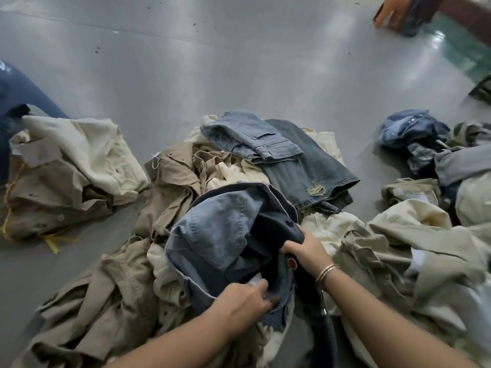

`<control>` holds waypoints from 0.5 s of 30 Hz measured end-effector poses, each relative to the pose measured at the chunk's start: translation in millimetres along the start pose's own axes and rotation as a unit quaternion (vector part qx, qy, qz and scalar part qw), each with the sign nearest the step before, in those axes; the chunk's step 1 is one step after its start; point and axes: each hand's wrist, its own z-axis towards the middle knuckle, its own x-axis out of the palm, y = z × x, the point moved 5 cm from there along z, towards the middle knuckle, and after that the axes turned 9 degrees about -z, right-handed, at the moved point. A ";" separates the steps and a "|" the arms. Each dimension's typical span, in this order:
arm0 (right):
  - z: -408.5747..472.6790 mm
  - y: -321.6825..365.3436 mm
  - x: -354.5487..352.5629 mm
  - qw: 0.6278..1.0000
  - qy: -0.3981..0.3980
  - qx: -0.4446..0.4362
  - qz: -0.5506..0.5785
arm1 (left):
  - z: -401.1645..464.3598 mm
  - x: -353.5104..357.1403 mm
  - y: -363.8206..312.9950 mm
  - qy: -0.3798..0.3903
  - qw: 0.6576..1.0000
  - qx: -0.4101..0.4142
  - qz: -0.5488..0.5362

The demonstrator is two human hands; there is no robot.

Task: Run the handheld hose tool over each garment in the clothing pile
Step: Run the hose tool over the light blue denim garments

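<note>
Low in the centre of the frame, the left hand (pixel 245 298) pinches the near edge of a blue denim garment (pixel 223 235), its fingers (pixel 261 288) curled over the waistband and holding the opening apart. The right hand (pixel 305 251) is wrapped around the dark handle of the handheld hose tool (pixel 292 264), whose red button shows just beside the thumb and whose black hose (pixel 325 333) trails down toward the bottom edge. The working end of the tool is hidden inside the denim, so how it meets the cloth cannot be told. The step in hand looks to be running the tool through the inside of this one garment, and doing it well probably means keeping the left hand's pull firm so the fabric stays taut and open, then sweeping the head slowly along each panel and seam without letting loose cloth bunch at the mouth. The hose should be kept free of the khaki and cream clothing pile (pixel 164 197) that surrounds the denim on the grey floor (pixel 212 62). Folded jeans (pixel 255 139) above centre, and further heaps at the left and right edges, appear to be waiting for the same treatment.
</note>
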 end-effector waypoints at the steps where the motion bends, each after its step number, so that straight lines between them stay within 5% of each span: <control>1: -0.7 8.4 1.6 1.000 0.008 -0.008 -0.002 | -4.3 -2.9 -5.5 -0.001 1.000 -0.007 -0.004; 7: 2.1 34.7 6.6 0.999 -0.030 -0.011 -0.016 | -16.5 -36.2 -26.1 -0.050 0.998 -0.044 0.019; 15: -22.0 -10.4 21.5 0.996 0.004 0.082 0.019 | -27.3 -37.8 -55.0 -0.058 0.991 -0.075 0.097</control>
